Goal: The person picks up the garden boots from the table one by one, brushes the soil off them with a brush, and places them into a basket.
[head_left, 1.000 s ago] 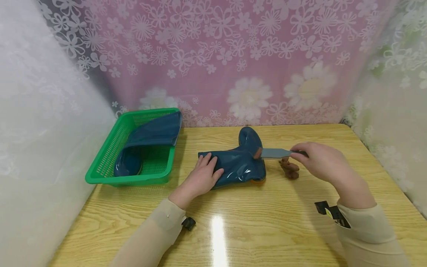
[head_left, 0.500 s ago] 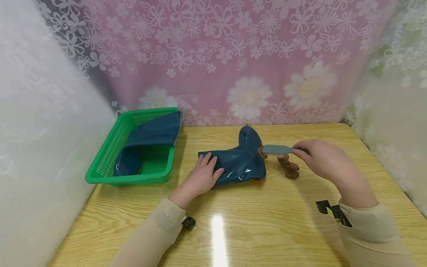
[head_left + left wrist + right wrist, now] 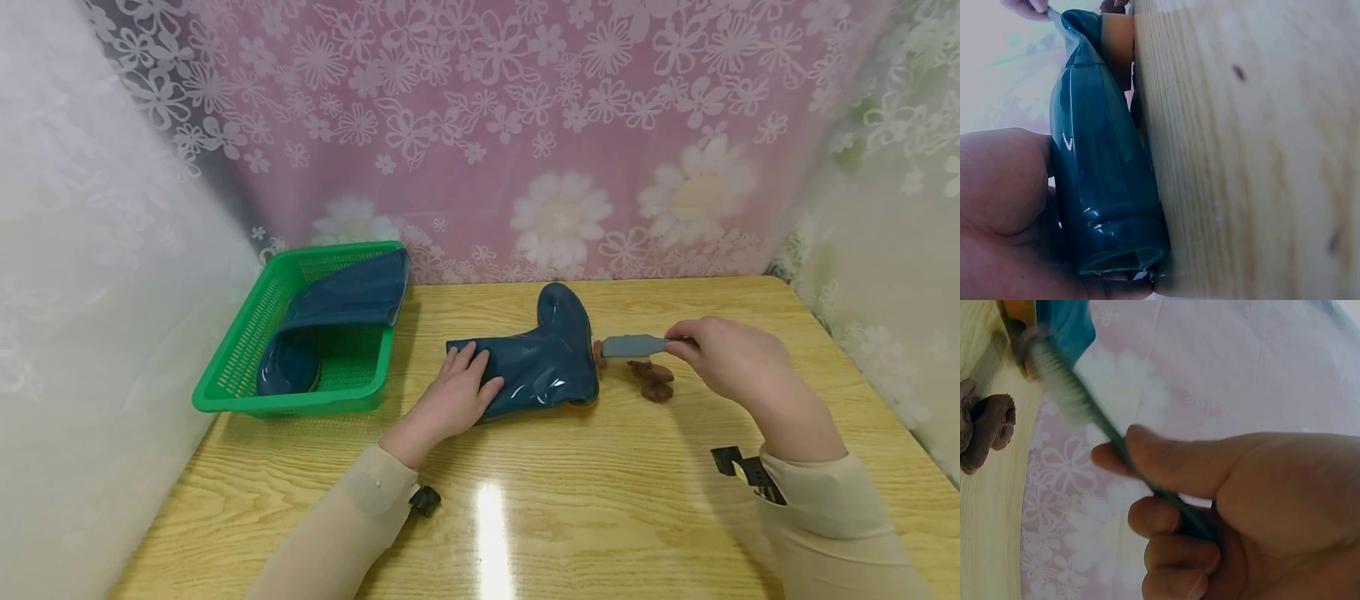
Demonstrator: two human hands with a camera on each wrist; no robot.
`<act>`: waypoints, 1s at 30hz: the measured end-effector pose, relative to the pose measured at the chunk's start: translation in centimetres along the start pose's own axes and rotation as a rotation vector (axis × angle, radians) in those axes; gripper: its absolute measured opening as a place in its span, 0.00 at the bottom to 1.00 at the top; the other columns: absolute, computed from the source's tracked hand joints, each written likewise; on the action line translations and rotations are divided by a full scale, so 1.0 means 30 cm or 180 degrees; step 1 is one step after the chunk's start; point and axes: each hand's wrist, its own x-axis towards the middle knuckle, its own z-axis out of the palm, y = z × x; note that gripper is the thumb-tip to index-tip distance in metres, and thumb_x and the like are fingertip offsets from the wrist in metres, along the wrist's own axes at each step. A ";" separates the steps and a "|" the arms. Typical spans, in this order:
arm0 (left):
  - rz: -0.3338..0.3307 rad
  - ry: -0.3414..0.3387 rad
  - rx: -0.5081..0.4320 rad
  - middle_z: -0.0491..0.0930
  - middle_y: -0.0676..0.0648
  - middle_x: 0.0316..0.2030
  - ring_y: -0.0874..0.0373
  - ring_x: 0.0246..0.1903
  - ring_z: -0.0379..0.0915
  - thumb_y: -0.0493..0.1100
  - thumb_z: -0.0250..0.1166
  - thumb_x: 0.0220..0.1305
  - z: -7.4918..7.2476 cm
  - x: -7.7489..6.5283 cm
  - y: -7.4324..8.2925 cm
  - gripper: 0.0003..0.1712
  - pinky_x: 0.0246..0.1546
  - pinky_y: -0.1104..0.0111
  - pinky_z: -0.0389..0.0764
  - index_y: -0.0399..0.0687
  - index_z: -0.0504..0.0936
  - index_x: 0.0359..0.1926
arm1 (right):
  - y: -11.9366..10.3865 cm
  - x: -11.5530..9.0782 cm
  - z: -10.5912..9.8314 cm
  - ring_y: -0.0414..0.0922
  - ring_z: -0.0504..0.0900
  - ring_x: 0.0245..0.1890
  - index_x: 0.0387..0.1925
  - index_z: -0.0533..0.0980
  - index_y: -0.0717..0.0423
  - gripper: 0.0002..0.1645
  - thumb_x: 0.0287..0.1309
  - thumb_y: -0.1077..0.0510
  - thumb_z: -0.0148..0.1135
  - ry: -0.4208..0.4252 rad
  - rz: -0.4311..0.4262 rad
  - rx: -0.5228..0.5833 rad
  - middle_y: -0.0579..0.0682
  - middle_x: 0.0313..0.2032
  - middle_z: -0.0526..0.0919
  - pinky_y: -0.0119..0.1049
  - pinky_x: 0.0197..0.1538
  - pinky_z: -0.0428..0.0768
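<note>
A shiny dark-blue rubber boot point(image 3: 532, 367) lies on its side on the table, its tan sole facing right. My left hand point(image 3: 453, 396) rests on the shaft near the top opening, fingers spread. In the left wrist view the boot point(image 3: 1104, 156) shows its open top toward me. My right hand point(image 3: 727, 358) holds a grey-green brush point(image 3: 633, 346) by its handle; white bristles point(image 3: 1063, 387) show blurred in the right wrist view. A reddish-brown lump point(image 3: 597, 353) sits at the brush's tip, right beside the sole. More brown, clay-like lumps point(image 3: 652, 381) lie below the brush.
At the left stands a green plastic basket point(image 3: 300, 407) with a second blue boot point(image 3: 341, 292) in it, the shaft leaning over the rim. A pink floral curtain point(image 3: 480, 167) hangs behind the wood-grain table point(image 3: 600, 500), and pale sheets flank both sides.
The brush has moved right, off the boot's foot to the sole edge, and the brown lump at its tip has come off the boot with it. My left hand has stayed on the shaft.
</note>
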 end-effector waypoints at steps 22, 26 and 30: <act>0.0016 -0.0002 -0.0013 0.50 0.34 0.87 0.36 0.87 0.38 0.57 0.51 0.90 0.002 0.002 -0.006 0.39 0.85 0.48 0.45 0.38 0.59 0.87 | -0.028 0.025 0.019 0.57 0.88 0.46 0.63 0.85 0.61 0.22 0.86 0.49 0.59 -0.0038 -0.0205 0.0275 0.60 0.53 0.90 0.61 0.46 0.83; -0.0010 -0.0013 -0.0033 0.50 0.34 0.87 0.35 0.87 0.38 0.58 0.51 0.91 0.003 0.003 -0.006 0.39 0.84 0.46 0.47 0.38 0.59 0.87 | -0.039 0.030 0.015 0.60 0.87 0.50 0.66 0.84 0.60 0.24 0.88 0.47 0.56 -0.0006 -0.0198 0.0471 0.62 0.57 0.88 0.62 0.48 0.81; -0.0014 -0.0014 -0.0039 0.50 0.34 0.87 0.35 0.87 0.38 0.57 0.51 0.90 0.001 0.001 -0.002 0.39 0.84 0.46 0.47 0.38 0.59 0.87 | -0.047 0.035 0.015 0.64 0.84 0.56 0.68 0.82 0.60 0.26 0.89 0.47 0.54 -0.0058 -0.0187 0.0638 0.64 0.61 0.86 0.65 0.53 0.80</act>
